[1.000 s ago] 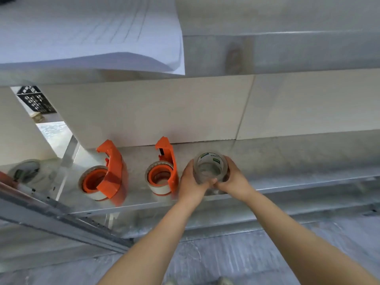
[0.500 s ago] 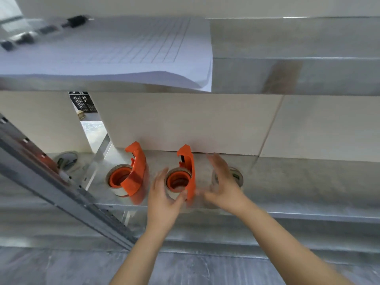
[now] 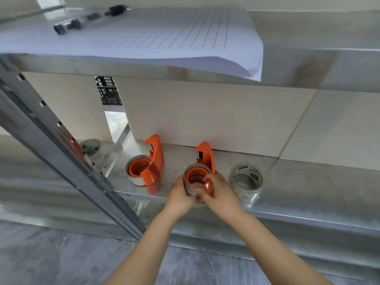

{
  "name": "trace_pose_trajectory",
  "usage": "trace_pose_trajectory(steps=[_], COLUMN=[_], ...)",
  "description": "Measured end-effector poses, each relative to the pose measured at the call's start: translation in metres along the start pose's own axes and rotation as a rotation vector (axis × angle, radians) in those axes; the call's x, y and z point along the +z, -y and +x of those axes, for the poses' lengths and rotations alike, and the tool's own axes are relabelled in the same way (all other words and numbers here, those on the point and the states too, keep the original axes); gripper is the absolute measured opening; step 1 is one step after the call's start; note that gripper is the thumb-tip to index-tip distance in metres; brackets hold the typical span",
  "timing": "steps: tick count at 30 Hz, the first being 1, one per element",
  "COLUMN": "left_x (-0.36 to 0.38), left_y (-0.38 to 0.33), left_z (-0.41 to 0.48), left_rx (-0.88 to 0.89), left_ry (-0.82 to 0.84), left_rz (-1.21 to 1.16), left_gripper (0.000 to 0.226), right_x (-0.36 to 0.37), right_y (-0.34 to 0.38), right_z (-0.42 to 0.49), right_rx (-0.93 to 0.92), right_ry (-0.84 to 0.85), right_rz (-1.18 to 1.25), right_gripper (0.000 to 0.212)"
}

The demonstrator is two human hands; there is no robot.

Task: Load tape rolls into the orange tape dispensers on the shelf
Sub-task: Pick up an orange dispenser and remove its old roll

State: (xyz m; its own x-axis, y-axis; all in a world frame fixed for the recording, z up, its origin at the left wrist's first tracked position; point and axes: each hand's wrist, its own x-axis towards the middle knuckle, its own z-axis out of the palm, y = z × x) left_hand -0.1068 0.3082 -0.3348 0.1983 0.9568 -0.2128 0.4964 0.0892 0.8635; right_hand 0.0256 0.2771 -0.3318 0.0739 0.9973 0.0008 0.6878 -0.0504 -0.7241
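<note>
Orange plastic marks the 2 tape dispensers standing on the galvanised lower shelf, both close to the pale back panel. The right dispenser sits just below the middle of the view, with a mounted roll around its orange hub. The person's left hand reaches it from 7 o'clock, fingers curled and pressed together round the roll's left flank. The right hand reaches it from 5 o'clock. Its thumb lies over the hub's rim and its fingers curl about the dispenser's orange front end, so both hands grip the same unit and touch each other beneath it. From where I stand I cannot tell whether it is lifted or resting on the shelf. At 9 o'clock from it, set apart, the left dispenser stands untouched with a left roll on its hub. At 3 o'clock, just beside the right hand, a loose roll of clear tape with green print lies flat, hole upward. A far roll lies out at 10 o'clock, partly behind the slanting steel upright. At 12 o'clock the upper shelf bears gridded paper, 1 corner drooping over its front edge, and a dark pen-like object at 11 o'clock, too blurred to identify. A black crate shows through a gap behind.
</note>
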Motion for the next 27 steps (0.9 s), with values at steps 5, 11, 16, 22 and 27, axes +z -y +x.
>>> trace_pose_trajectory(steps=[5, 11, 16, 22, 27], left_x=[0.000, -0.015, -0.023, -0.015, -0.014], left_y=[-0.005, -0.032, -0.056, -0.070, -0.071], left_z=[0.001, 0.007, -0.001, -0.016, -0.024], left_rx=[-0.166, -0.371, -0.395, -0.299, -0.097], left_ry=[0.034, 0.041, 0.263, 0.256, 0.273], left_rz=[-0.530, -1.131, -1.403, -1.454, -1.218], left_gripper=[0.043, 0.026, 0.031, 0.044, 0.043], right_x=[-0.015, -0.019, -0.026, -0.045, -0.070], right_y=[-0.005, 0.002, 0.006, 0.007, 0.008], right_z=[0.001, 0.000, -0.006, -0.017, -0.026], right_rx=[0.000, 0.019, 0.015, 0.037, -0.185], right_ry=[-0.079, -0.095, -0.113, -0.117, -0.067], right_rz=[0.109, 0.275, 0.476, 0.423, 0.231], right_gripper=[0.023, 0.031, 0.031, 0.013, 0.017])
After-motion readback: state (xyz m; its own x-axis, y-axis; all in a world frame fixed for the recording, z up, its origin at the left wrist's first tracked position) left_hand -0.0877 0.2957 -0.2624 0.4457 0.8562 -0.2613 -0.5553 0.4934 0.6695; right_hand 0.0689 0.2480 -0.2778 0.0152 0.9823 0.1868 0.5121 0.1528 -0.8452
